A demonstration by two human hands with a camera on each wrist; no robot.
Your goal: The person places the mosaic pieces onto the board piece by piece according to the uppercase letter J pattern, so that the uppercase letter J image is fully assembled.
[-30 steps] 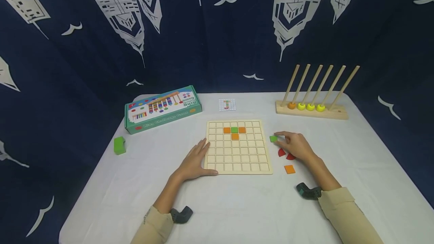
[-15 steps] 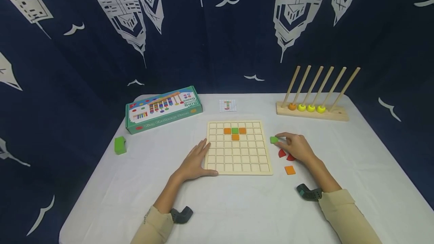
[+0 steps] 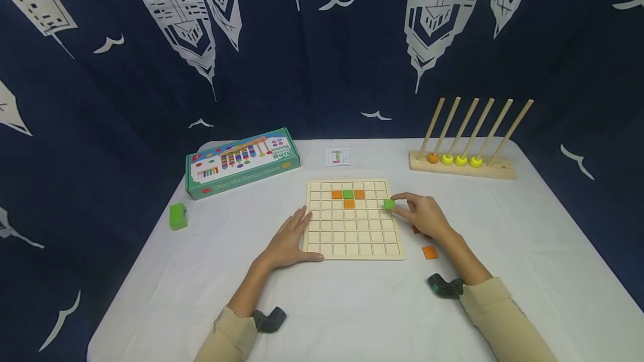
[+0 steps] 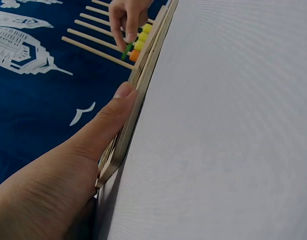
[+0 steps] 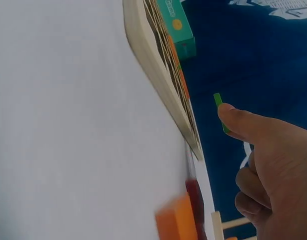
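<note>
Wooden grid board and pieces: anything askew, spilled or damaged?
Nothing stands out as askew, spilled or damaged. Four tiles sit squarely in cells of the board; the right hand holds a green tile near the board's right edge. An orange tile lies loose on the table. Red pieces are too hidden to judge.

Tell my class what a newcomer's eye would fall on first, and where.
Probably first comes the pale board near the middle of the white table, with three orange squares and one green square in its far half. Next, the right hand pinches another green square, seemingly over the board's right edge, while the left hand touches its left side. Then the pegged rack, back right, and green box, back left, stand out.
</note>
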